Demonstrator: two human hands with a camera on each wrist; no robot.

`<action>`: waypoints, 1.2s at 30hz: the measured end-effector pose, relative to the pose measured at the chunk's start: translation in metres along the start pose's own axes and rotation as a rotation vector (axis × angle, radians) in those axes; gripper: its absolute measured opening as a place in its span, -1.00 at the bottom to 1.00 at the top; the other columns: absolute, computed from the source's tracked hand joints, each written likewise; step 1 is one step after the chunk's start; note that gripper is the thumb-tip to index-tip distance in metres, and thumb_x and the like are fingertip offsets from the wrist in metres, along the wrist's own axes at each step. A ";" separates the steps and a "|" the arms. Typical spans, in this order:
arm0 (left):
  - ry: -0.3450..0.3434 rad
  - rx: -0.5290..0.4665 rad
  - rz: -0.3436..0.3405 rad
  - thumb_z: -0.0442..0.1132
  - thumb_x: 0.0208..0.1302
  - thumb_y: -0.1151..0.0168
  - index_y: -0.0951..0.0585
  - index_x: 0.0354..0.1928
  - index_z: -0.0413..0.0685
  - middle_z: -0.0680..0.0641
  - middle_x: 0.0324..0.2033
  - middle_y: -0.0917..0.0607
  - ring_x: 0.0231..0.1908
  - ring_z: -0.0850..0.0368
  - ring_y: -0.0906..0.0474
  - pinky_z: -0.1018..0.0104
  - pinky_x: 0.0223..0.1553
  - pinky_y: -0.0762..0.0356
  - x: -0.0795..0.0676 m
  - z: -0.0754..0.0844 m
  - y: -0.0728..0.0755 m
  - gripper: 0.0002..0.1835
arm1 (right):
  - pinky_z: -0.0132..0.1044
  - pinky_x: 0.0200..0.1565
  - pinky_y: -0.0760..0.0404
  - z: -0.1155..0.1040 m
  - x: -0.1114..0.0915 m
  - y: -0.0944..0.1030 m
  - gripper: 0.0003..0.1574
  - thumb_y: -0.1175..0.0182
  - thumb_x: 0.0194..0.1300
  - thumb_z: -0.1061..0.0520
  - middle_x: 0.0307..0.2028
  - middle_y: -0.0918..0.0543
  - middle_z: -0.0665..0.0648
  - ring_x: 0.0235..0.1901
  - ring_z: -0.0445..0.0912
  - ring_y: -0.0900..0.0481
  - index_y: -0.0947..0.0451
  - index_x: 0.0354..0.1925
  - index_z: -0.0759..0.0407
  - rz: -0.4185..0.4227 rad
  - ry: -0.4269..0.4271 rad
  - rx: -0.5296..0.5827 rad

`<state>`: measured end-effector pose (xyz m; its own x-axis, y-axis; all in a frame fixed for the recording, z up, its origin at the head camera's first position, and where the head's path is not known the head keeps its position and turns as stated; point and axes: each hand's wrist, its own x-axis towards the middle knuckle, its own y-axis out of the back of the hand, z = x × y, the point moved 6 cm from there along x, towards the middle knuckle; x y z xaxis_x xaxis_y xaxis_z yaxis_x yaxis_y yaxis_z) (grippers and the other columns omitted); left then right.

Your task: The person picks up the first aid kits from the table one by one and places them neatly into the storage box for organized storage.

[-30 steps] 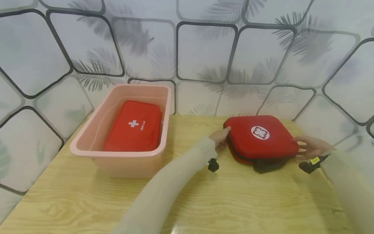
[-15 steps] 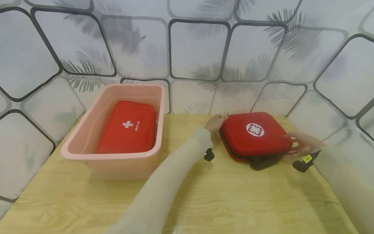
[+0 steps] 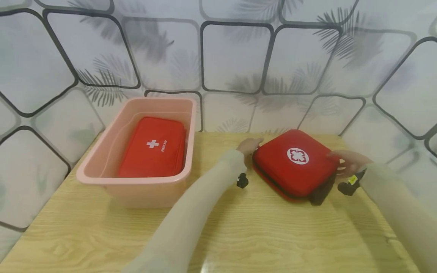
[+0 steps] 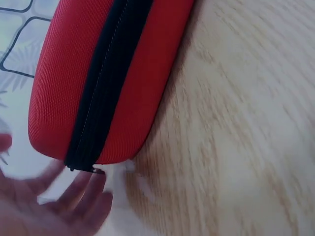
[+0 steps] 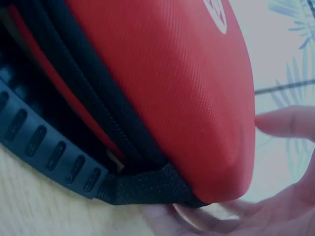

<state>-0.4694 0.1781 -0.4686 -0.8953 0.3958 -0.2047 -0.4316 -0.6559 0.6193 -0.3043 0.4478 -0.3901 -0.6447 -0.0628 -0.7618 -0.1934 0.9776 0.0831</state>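
Observation:
A red zippered first-aid case (image 3: pixel 286 174) with a white round emblem lies turned cornerwise on the wooden table. My left hand (image 3: pixel 248 146) is at its left corner; in the left wrist view the loosely extended fingers (image 4: pixel 83 196) reach the end of the black zipper (image 4: pixel 106 83), by the zipper pull. At the right corner, my right hand (image 3: pixel 349 161) pinches the case, thumb on the red top and fingers lower down by the strap end. The ribbed black carry handle (image 5: pixel 49 142) faces front right.
On the left stands a pink plastic bin (image 3: pixel 136 181). Inside it lies a flat red first-aid pouch (image 3: pixel 153 159) with a white cross. Patterned wall covering (image 3: pixel 235 57) rises behind the table (image 3: pixel 259 235) and along both sides.
The case has turned counterclockwise as seen from above, its handle swinging from the front toward the right. Both hands have shifted slightly, staying at its left and right ends.

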 end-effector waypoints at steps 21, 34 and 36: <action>-0.012 -0.186 -0.198 0.26 0.31 0.17 -0.46 0.23 0.03 0.00 0.23 -0.49 0.24 0.04 -0.39 0.19 0.25 -0.28 -0.027 0.012 -0.010 -0.37 | 0.03 0.14 -0.48 0.024 -0.031 -0.041 -0.09 0.11 0.32 0.00 0.02 -0.18 0.34 -0.18 0.07 -0.55 0.43 0.26 0.43 -0.088 -0.063 0.220; 0.140 -0.440 -0.211 0.07 0.33 0.08 -0.38 0.27 -0.07 -0.15 0.26 -0.42 0.28 -0.04 -0.32 0.19 0.30 -0.22 -0.121 0.065 0.017 -0.43 | -0.03 0.13 -0.48 0.036 -0.028 -0.041 -0.15 0.09 0.33 -0.13 -0.08 -0.38 0.26 -0.14 0.01 -0.51 0.20 0.19 0.45 -0.125 -0.084 0.157; 0.176 -0.528 -0.219 0.09 0.29 0.02 -0.40 0.25 -0.02 -0.14 0.21 -0.45 0.22 -0.04 -0.36 0.15 0.24 -0.29 -0.112 0.061 0.009 -0.44 | -0.06 0.10 -0.50 0.036 -0.027 -0.042 -0.12 0.10 0.33 -0.15 -0.02 -0.34 0.28 -0.14 0.01 -0.50 0.19 0.20 0.49 -0.106 -0.071 0.142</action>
<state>-0.3662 0.1664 -0.3939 -0.7649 0.4749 -0.4353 -0.5645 -0.8196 0.0978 -0.2521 0.4158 -0.3962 -0.5713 -0.1579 -0.8054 -0.1477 0.9851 -0.0883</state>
